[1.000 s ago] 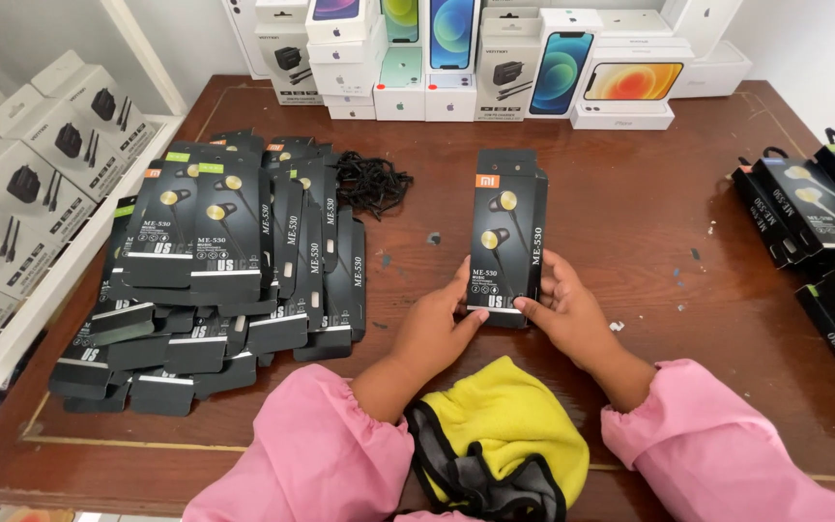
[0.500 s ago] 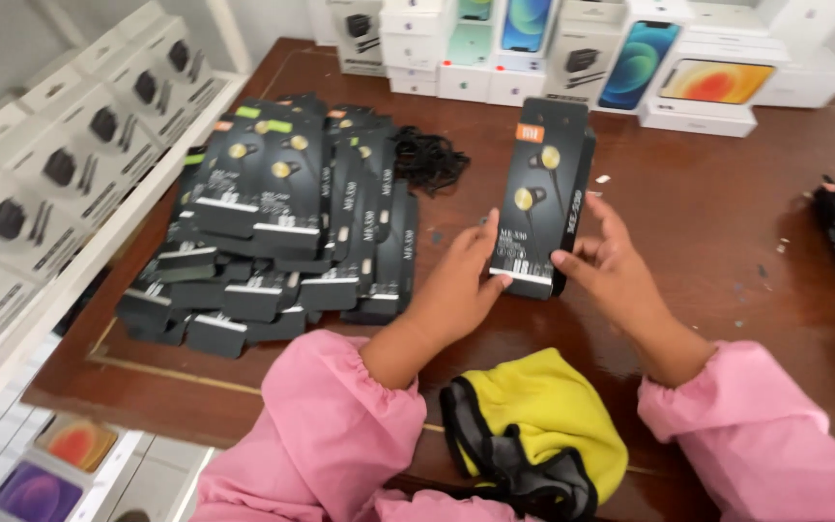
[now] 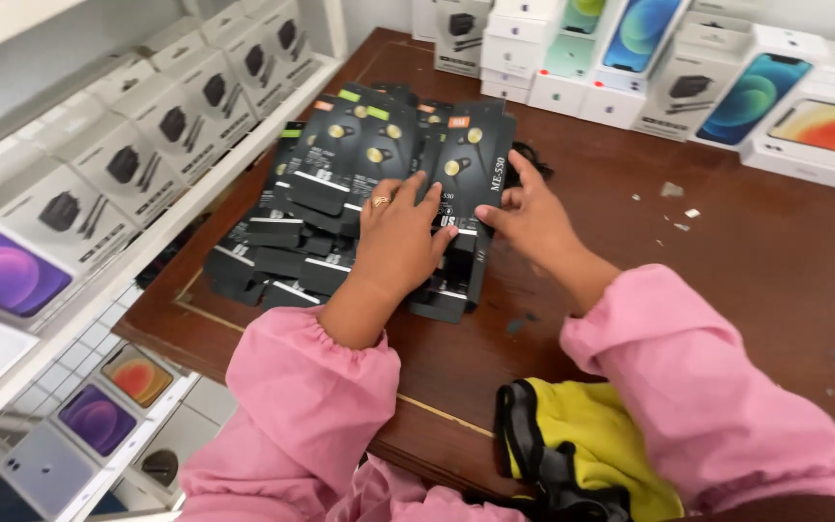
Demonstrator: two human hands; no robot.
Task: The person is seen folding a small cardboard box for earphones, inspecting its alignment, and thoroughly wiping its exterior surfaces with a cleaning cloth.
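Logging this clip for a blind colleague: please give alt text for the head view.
Both hands, left hand and right hand, press a black earphone package onto a pile of black earphone packages on a brown wooden table. White phone boxes line the far edge.

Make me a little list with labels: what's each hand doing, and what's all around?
left hand: flat on the black pack
right hand: fingers on the pack's right edge
pack: lies on the pile of black packs
table: brown wood
far edge: white boxes
left: shelf of boxes
near edge: yellow bag
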